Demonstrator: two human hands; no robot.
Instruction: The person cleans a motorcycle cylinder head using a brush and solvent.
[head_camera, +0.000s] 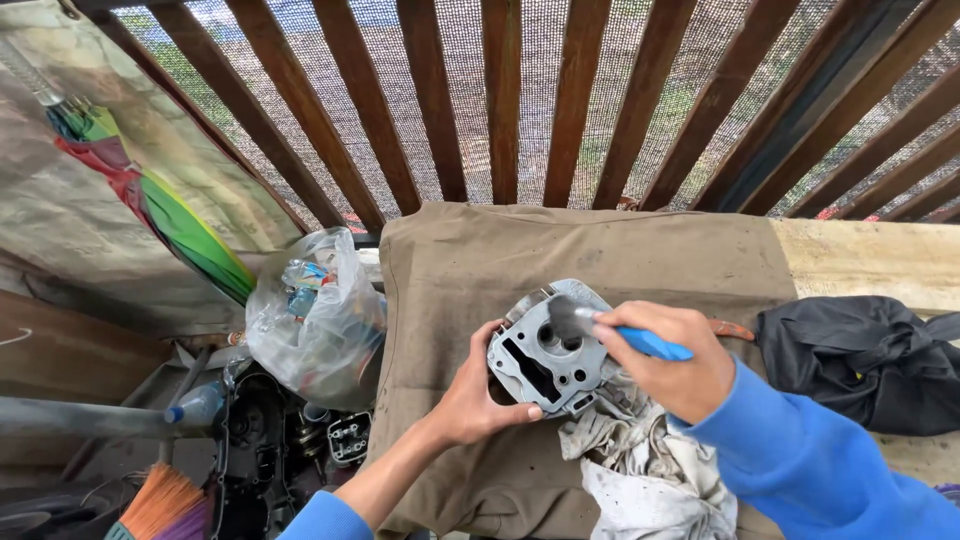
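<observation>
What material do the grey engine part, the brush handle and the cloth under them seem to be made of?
The engine part, held by the left hand, looks like cast metal, probably aluminium: dull grey, with machined holes. The brush in the right hand has a glossy blue handle, likely plastic. The cloth seems woven fabric, matte brown and stained.

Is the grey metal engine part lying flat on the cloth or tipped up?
Tipped up: the left hand holds the engine part on edge, ported face toward the camera.

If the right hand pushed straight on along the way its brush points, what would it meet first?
The right hand aims its blue-handled brush left and slightly up. The bristles already seem to touch the grey metal engine part, held by the left hand, though depth is unclear.
</observation>
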